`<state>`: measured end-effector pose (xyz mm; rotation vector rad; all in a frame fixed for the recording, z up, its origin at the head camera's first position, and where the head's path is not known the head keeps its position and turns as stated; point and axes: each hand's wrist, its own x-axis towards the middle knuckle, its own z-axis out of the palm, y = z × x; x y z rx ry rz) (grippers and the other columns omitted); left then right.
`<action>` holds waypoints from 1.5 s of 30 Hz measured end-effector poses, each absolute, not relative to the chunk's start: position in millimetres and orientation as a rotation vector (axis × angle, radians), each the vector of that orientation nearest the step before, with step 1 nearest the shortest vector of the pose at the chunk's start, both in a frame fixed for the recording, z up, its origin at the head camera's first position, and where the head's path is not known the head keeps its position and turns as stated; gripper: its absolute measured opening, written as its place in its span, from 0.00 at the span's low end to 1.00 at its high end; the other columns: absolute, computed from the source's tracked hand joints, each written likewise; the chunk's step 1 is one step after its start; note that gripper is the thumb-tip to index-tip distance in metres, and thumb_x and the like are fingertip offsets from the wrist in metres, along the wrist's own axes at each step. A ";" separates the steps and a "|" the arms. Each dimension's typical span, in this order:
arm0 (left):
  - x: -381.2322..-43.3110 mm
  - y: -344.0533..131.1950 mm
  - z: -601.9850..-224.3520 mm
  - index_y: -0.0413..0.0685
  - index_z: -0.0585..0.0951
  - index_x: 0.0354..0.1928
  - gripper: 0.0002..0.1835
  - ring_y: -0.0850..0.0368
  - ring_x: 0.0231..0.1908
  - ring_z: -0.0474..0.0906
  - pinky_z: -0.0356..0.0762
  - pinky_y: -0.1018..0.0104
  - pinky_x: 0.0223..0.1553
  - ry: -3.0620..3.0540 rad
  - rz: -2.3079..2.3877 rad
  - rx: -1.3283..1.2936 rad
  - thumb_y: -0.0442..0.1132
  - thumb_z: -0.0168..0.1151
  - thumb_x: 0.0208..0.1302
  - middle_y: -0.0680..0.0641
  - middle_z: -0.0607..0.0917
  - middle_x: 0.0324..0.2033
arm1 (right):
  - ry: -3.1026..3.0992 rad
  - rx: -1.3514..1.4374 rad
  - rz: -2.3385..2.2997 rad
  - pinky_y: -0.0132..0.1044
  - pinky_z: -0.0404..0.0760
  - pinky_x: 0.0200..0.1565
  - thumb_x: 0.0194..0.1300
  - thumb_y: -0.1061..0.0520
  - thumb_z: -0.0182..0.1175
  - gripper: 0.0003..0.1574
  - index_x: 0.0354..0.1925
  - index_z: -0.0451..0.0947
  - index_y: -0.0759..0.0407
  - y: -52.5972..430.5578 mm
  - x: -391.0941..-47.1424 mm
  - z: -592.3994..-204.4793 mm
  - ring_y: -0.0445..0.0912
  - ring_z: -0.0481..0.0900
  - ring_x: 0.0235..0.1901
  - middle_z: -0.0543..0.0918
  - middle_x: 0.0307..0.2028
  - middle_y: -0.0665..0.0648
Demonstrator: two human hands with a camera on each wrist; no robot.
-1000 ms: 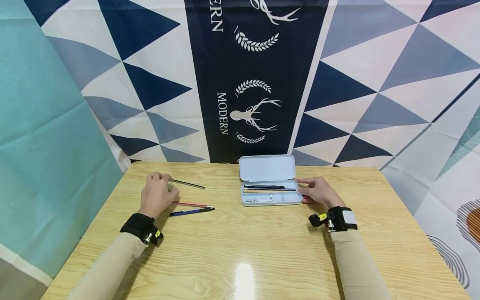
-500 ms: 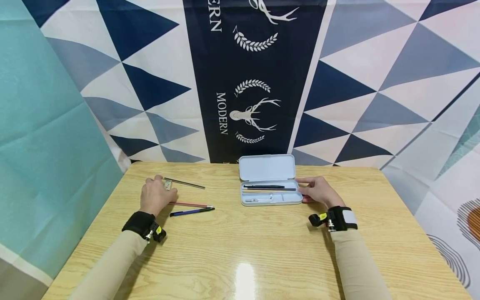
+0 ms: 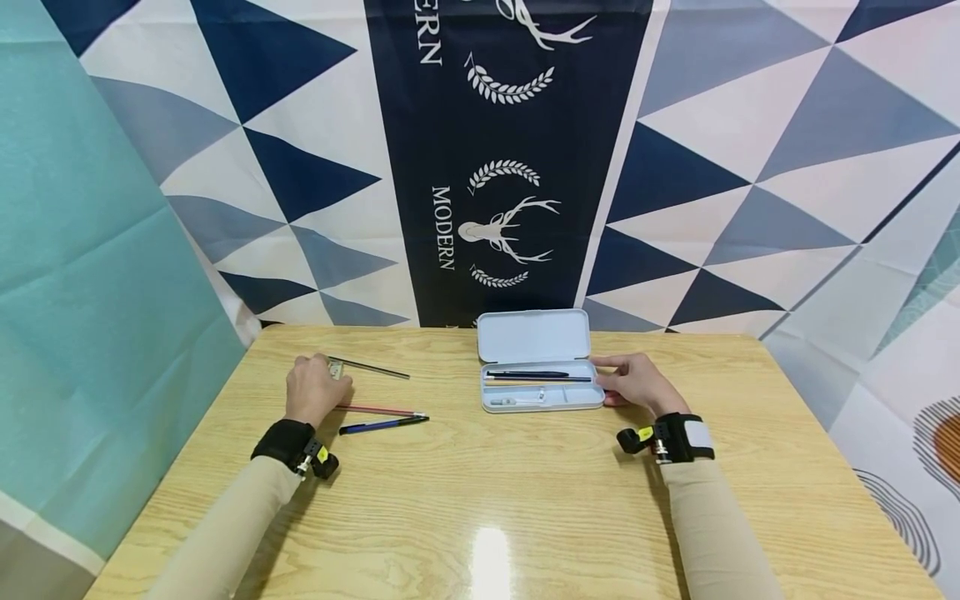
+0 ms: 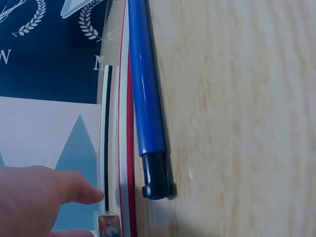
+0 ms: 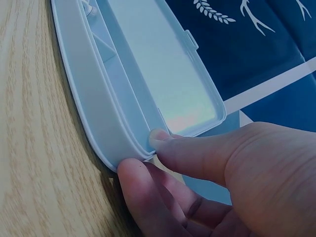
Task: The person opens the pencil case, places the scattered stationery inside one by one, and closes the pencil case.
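My left hand [image 3: 313,390] is at the left of the table, its thumb and fingers at a small clear-wrapped block with a coloured print [image 4: 109,225], likely an eraser. Just beyond it lies a thin dark pencil [image 3: 371,367]. A red pencil [image 3: 386,410] and a blue pen [image 3: 382,424] lie right of the hand; the red pencil's near end is hidden by it. With thumb over the rim and fingers outside, my right hand [image 3: 637,383] grips the right end of a light blue pencil case [image 5: 91,94], whose lid [image 3: 534,335] stands open.
Inside the case lie a black pen [image 3: 528,373], pencils and a small white-and-clear item [image 3: 517,401] in the front compartment. The wooden table [image 3: 450,500] ends at a patterned cloth backdrop [image 3: 510,125] behind.
My left hand has drawn slightly back and its fingers have curled, showing more of the small block and the dark pencil's end. The right hand and case stay still.
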<state>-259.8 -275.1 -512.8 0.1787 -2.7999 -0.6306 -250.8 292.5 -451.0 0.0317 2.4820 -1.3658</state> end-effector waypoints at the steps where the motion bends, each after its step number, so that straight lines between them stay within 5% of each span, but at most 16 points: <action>1: -259.7 -274.7 -512.5 0.24 0.87 0.57 0.28 0.29 0.43 0.84 0.84 0.38 0.45 -2.800 -0.630 0.181 0.45 0.73 0.67 0.23 0.85 0.49 | 2.481 0.029 -1.368 0.30 0.88 0.32 0.83 0.61 0.64 0.35 0.82 0.71 0.63 292.7 -251.0 -451.7 0.39 0.86 0.24 0.80 0.29 0.54; 12: -239.6 -256.4 -477.4 0.24 0.90 0.48 0.18 0.30 0.40 0.84 0.81 0.39 0.45 -2.801 -0.660 0.194 0.34 0.72 0.63 0.25 0.89 0.40 | 2.476 0.018 -1.385 0.30 0.89 0.33 0.83 0.62 0.64 0.35 0.82 0.71 0.63 292.9 -249.6 -451.5 0.39 0.86 0.25 0.81 0.29 0.54; 18: -226.0 -245.8 -458.8 0.22 0.90 0.50 0.16 0.28 0.44 0.87 0.82 0.34 0.53 -2.834 -0.687 0.225 0.31 0.69 0.67 0.23 0.90 0.45 | 2.469 0.016 -1.392 0.30 0.89 0.33 0.83 0.62 0.64 0.35 0.82 0.71 0.63 292.7 -248.8 -451.2 0.39 0.86 0.25 0.82 0.29 0.54; 35: -225.8 -248.2 -455.5 0.23 0.88 0.57 0.19 0.25 0.51 0.86 0.81 0.32 0.60 -2.869 -0.707 0.152 0.30 0.68 0.69 0.22 0.89 0.51 | 2.484 0.063 -1.368 0.29 0.87 0.32 0.83 0.61 0.64 0.34 0.82 0.73 0.61 290.8 -250.5 -449.4 0.38 0.85 0.25 0.79 0.31 0.55; 45: -252.0 -271.1 -495.3 0.28 0.90 0.51 0.17 0.31 0.43 0.87 0.85 0.38 0.49 -2.801 -0.729 0.105 0.32 0.72 0.62 0.27 0.90 0.44 | 2.485 0.042 -1.367 0.29 0.88 0.33 0.83 0.61 0.64 0.35 0.82 0.72 0.63 292.0 -250.5 -450.8 0.38 0.86 0.25 0.79 0.31 0.55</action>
